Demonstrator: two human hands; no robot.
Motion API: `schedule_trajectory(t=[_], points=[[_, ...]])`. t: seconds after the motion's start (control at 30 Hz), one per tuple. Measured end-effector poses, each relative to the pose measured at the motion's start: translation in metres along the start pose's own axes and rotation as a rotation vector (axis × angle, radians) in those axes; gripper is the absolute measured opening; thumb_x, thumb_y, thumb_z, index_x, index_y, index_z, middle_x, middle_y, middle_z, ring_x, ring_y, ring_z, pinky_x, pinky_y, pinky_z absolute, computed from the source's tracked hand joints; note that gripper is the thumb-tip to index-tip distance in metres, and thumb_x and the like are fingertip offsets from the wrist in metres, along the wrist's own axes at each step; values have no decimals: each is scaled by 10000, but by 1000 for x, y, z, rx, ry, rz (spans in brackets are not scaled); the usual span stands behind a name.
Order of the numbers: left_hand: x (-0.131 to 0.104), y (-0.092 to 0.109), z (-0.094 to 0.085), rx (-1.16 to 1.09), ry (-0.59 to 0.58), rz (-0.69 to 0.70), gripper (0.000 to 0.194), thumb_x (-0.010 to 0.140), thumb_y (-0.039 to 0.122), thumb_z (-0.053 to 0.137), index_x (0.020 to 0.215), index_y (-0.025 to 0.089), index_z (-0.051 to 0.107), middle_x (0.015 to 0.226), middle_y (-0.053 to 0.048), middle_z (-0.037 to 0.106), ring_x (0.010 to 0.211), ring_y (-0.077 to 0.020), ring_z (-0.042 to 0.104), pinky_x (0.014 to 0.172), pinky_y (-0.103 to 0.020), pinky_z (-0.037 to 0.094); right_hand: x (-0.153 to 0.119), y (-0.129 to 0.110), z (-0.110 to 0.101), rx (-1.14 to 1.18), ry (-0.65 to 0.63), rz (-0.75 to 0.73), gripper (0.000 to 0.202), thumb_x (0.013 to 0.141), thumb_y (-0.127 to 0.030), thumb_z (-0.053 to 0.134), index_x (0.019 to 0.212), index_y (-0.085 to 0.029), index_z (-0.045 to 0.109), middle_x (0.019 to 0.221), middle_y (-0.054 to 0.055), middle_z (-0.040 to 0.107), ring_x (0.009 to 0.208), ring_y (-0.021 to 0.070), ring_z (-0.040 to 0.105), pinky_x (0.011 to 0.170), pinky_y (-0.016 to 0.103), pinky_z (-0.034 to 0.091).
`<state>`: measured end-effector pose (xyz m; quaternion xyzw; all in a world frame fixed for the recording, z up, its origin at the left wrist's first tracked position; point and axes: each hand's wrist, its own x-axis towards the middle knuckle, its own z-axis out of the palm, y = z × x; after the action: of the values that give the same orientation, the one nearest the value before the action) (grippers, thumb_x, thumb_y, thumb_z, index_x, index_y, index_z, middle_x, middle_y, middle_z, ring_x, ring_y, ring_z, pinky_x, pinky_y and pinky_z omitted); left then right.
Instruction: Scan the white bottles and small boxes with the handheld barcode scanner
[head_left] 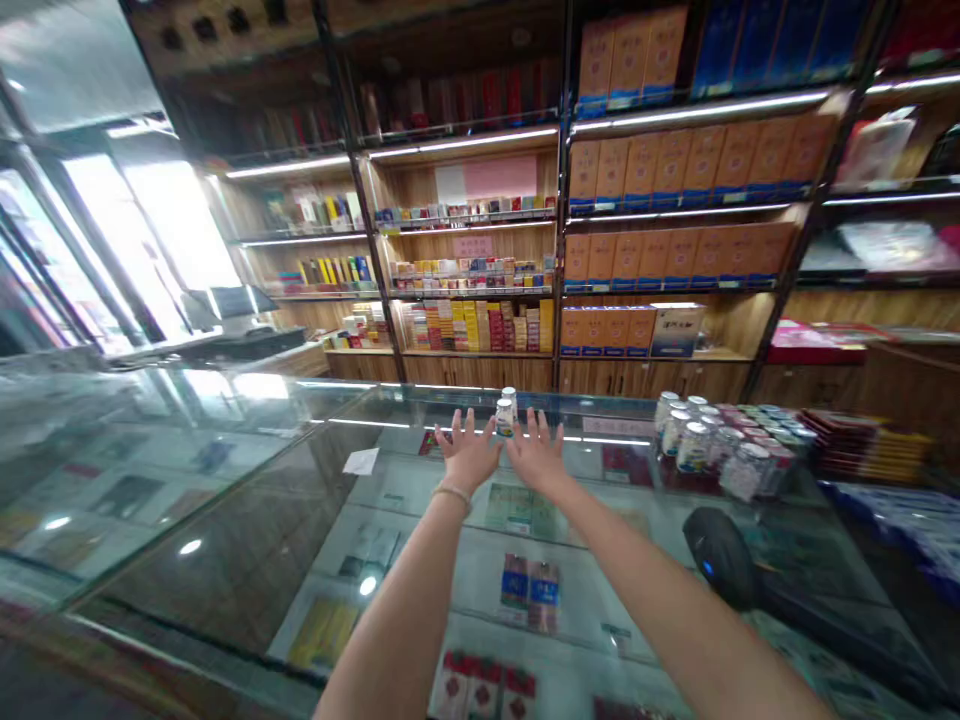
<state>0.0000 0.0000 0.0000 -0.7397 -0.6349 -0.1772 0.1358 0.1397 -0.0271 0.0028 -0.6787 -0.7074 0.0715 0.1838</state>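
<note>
Two small white cans [505,416] with silvery tops stand one behind the other near the far edge of the glass counter [420,510]. Just left of them and nearer to me is my left hand [469,458], fingers spread, a bracelet at its wrist. My right hand [535,452] reaches forward on the near right side, its fingers likewise apart. Both thumbs come close together in front of the cans; whether either hand touches them I cannot tell. Neither hand holds anything.
At the right of the counter several more cans [694,446] are grouped beside stacked packs [836,443]. A black handheld scanner [721,560] lies nearer me. Left of my hands is a white paper [362,461]. Boxed goods [679,258] fill shelves behind.
</note>
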Motion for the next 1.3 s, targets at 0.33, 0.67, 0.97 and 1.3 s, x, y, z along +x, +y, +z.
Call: schedule_trajectory(t=[0.33,0.67,0.97,1.3], points=[[1,-1,-5,-37,-56,-8,550,971,520,506,1509,405,513,1703,-100,310,1591,-393,163,1208,-764,77,1,-2,-1,-32,0,44,640,1062,-472,158,1641,-235,295,1760,68,-29,1620,281,-54,1245,634,-67],[2,1,-9,-42,-98,-4,573,975,521,496,1534,393,481,1706,-106,302,1598,-399,133,1209,-768,62,4,0,1,18,-11,50,643,1062,-471,163,1645,-228,281,1759,91,-1,1620,276,-51,1247,623,-85],[3,-2,-6,-52,-51,-47,647,982,546,488,1589,341,397,1718,-166,238,1595,-423,132,1198,-773,79,4,2,4,26,71,89,671,1064,-517,170,1657,-211,240,1756,103,-9,1620,287,-41,1252,631,-61],[-4,1,-15,-91,128,-113,630,1010,488,474,1606,318,361,1704,-180,272,1582,-411,186,1196,-758,141,-4,0,-2,35,174,91,647,1071,-511,209,1665,-255,201,1758,84,2,1621,290,-9,1256,628,-11]])
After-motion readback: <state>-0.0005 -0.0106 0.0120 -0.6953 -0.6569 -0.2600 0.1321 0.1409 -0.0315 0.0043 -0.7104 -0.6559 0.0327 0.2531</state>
